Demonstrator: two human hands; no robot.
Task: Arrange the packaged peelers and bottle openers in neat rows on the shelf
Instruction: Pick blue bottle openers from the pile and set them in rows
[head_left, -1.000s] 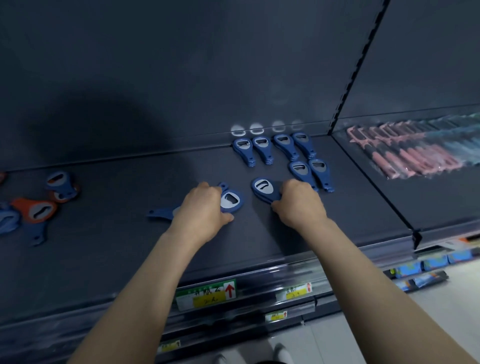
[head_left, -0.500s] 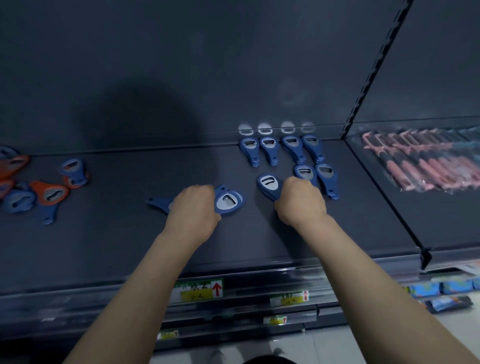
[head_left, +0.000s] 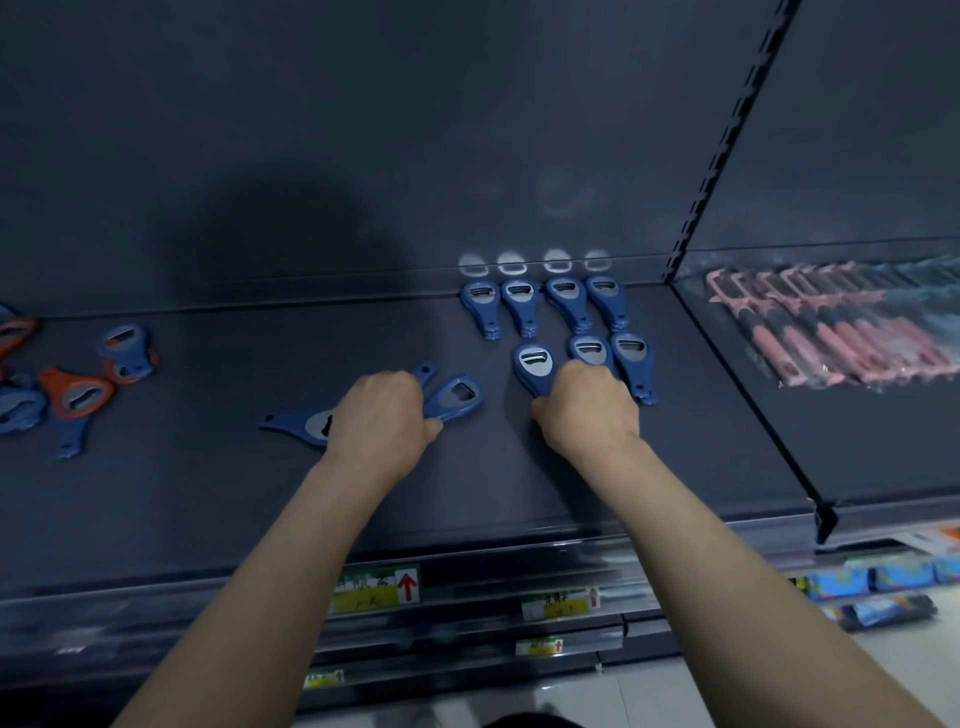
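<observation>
Seven blue bottle openers (head_left: 567, 301) laid out in two rows toward the back of the dark shelf (head_left: 519, 493), right of centre: four along the back wall, three in front. Long axes running front to back, steel-lined heads toward the wall, handles toward the shelf's front edge, the right-hand ones leaning a little.

Right hand (head_left: 587, 405) knuckles up, fingers curled under and out of sight, clenched on the handle of the front-row opener (head_left: 532, 366) at the left end of the front row. Head clear of the knuckles, pointing away and slightly left; handle wholly hidden. Lower half of the middle opener in that row also covered by this hand.

Left hand (head_left: 382, 415) likewise closed, wrapped round the handle of a slanted opener (head_left: 454, 397) lying on the shelf, long axis diagonal, head pointing away and to the right. Second handle tip (head_left: 426, 373) poking out beyond the knuckles; head hidden, so gripped or not, impossible to tell. Flat opener (head_left: 298, 423) just left of this hand, handle pointing left, head partly behind the hand.

Far left, a loose heap of orange and blue openers (head_left: 78, 397) pointing every way, cut by the edge. Beyond the slotted upright (head_left: 727, 135), packaged peelers (head_left: 831, 327) with pink handles in a tight row, blurred. Price labels (head_left: 376, 590) under the shelf lip, print unreadable.
</observation>
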